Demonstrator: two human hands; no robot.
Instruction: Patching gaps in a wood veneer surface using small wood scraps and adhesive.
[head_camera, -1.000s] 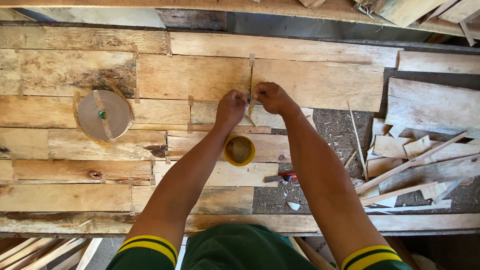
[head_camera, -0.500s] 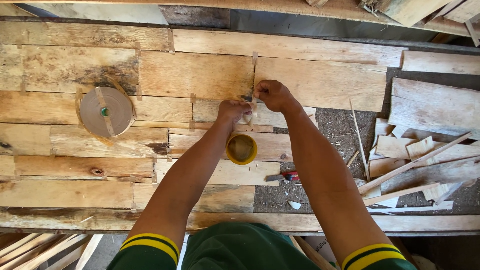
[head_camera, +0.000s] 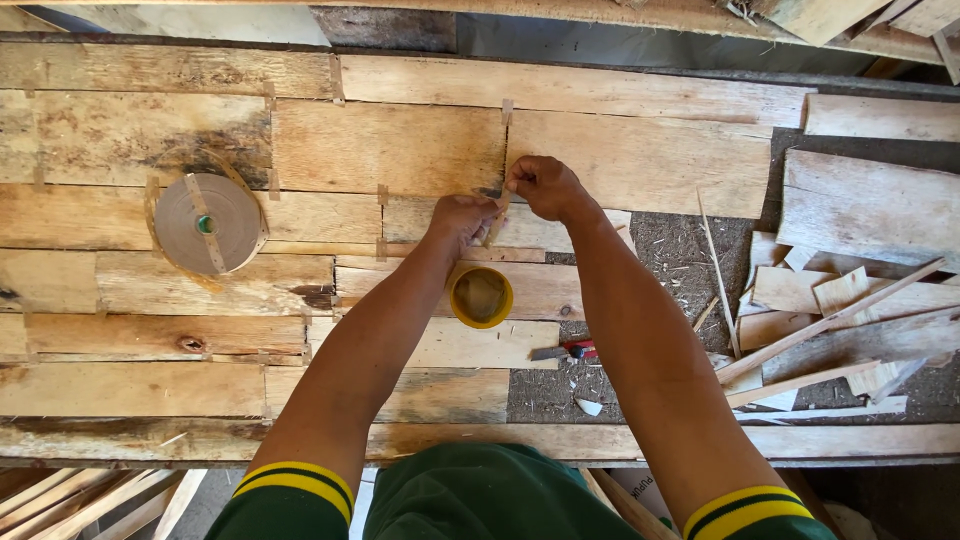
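The person stands at a surface (head_camera: 130, 385) covered with thin wooden sheets (head_camera: 390, 150) laid edge to edge. Both arms reach forward over it.

The left hand (head_camera: 462, 218) and the right hand (head_camera: 543, 187) meet near the middle, over a seam between two sheets. Between them runs a narrow strip of brown tape (head_camera: 497, 213). The fingers of the right hand are pressed together, pinching the upper end of the strip. The fingers of the left hand are curled and pinch its lower end. The strip lies tilted, just above the seam.

A yellow cup (head_camera: 481, 297) stands on the sheets just below the left hand, between the two forearms. A large roll of brown tape (head_camera: 207, 224) lies flat well to the left. Short pieces of tape already cross several seams (head_camera: 382, 194). A small tool with a red handle (head_camera: 565, 351) lies near the right forearm. Wood offcuts and thin slats (head_camera: 830, 320) are heaped at the right side.
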